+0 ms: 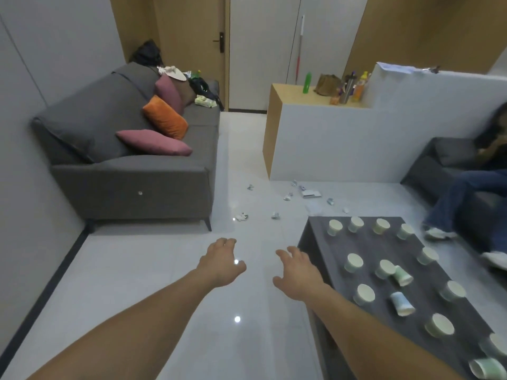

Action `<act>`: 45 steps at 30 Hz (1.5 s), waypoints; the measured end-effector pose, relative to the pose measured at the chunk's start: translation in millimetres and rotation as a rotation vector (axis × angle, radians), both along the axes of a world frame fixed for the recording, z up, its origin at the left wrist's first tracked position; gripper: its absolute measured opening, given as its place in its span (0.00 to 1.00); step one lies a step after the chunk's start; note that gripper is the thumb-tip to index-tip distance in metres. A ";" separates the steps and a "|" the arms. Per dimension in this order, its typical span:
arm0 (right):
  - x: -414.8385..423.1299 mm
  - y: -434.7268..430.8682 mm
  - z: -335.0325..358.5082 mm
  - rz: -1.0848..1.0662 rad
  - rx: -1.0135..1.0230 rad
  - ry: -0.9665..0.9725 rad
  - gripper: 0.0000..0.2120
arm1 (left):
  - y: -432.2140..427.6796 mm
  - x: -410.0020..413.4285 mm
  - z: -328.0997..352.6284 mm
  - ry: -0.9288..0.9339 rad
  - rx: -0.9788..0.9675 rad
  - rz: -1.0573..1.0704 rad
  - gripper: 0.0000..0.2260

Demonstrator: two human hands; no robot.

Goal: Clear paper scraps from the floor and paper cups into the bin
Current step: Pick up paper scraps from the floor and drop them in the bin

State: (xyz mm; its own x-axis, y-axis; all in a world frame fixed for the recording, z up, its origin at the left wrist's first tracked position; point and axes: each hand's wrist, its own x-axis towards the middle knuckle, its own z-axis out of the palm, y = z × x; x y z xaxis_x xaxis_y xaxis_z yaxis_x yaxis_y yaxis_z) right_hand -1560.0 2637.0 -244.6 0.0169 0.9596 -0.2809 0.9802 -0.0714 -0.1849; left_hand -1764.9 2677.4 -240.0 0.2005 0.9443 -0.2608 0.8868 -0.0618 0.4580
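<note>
Paper scraps [287, 198] lie scattered on the floor [164, 270] at twelve o'clock, paper cups [355, 263] crowd the desk [370, 242] at three o'clock; left hand [222, 263] and right hand [297, 272] reach out loose-fingered, holding nothing. No bin in view; clearing looks barely begun.

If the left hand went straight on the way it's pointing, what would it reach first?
Probably the crumpled paper scrap on the floor beyond the sofa corner; how high the left hand hangs is unclear.

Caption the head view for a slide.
Left hand and right hand reach out open above the floor; scraps lie ahead, cups cover the table.
</note>
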 end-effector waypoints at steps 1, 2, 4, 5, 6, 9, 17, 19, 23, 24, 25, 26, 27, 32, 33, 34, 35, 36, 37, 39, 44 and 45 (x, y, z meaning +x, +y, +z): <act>0.7 20.1 0.1 -0.004 0.015 0.003 0.33 | 20.3 0.4 0.7 0.005 0.009 -0.008 0.31; 1.1 39.9 0.2 -0.007 0.024 0.007 0.33 | 40.6 0.5 1.6 0.015 0.017 -0.013 0.31; 2.9 75.4 0.0 -0.010 0.010 0.022 0.33 | 78.3 2.0 2.3 0.031 0.012 -0.004 0.31; 5.1 90.9 -1.3 -0.011 -0.008 0.027 0.33 | 94.1 3.9 1.9 0.038 0.001 -0.002 0.31; 8.7 107.2 -3.8 -0.010 -0.019 0.031 0.33 | 109.6 6.4 0.2 0.043 -0.008 -0.001 0.31; 23.1 164.0 -12.5 -0.017 -0.021 0.050 0.33 | 163.2 19.8 -7.2 0.062 -0.028 -0.008 0.31; 78.6 339.1 -24.9 0.031 -0.022 0.097 0.33 | 324.7 82.7 -11.0 0.097 -0.037 0.028 0.31; 89.6 374.4 -22.8 0.043 -0.029 0.107 0.33 | 357.0 95.2 -7.7 0.105 -0.033 0.042 0.31; 111.7 449.5 -22.1 0.060 -0.031 0.111 0.33 | 424.9 116.6 -7.5 0.063 -0.025 0.099 0.31; 114.8 465.1 -24.6 0.064 -0.049 0.107 0.33 | 440.0 119.6 -9.6 0.062 -0.039 0.098 0.31; 117.2 479.7 -27.9 0.067 -0.064 0.104 0.33 | 454.8 121.3 -13.1 0.065 -0.053 0.095 0.31; 119.1 495.0 -32.1 0.068 -0.073 0.101 0.33 | 470.9 122.6 -17.1 0.069 -0.064 0.095 0.31; 120.7 511.8 -37.2 0.067 -0.079 0.101 0.34 | 488.5 123.7 -21.9 0.071 -0.075 0.099 0.32; 125.7 600.1 -61.0 0.059 -0.157 0.075 0.34 | 585.5 124.5 -52.5 0.054 -0.161 0.068 0.32; 126.1 617.4 -64.8 0.049 -0.172 0.074 0.34 | 606.3 124.1 -58.5 0.047 -0.176 0.059 0.32; 127.2 635.7 -67.5 0.042 -0.180 0.067 0.34 | 628.1 124.0 -63.4 0.049 -0.186 0.050 0.32; 128.3 654.1 -69.3 0.037 -0.184 0.058 0.34 | 649.7 124.4 -67.5 0.051 -0.196 0.044 0.32; 129.5 672.1 -71.4 0.028 -0.190 0.055 0.34 | 670.5 125.6 -70.4 0.051 -0.204 0.037 0.32; 130.7 688.5 -73.9 0.018 -0.200 0.060 0.34 | 689.6 127.1 -72.9 0.054 -0.210 0.025 0.32; 133.2 718.3 -79.6 0.004 -0.214 0.074 0.34 | 725.6 130.1 -78.7 0.066 -0.221 -0.003 0.32; 143.4 784.4 -107.6 -0.010 -0.287 0.114 0.34 | 798.2 140.3 -99.4 0.098 -0.312 -0.003 0.32; 146.3 799.3 -116.4 -0.006 -0.304 0.121 0.34 | 812.3 143.0 -106.8 0.103 -0.331 0.003 0.32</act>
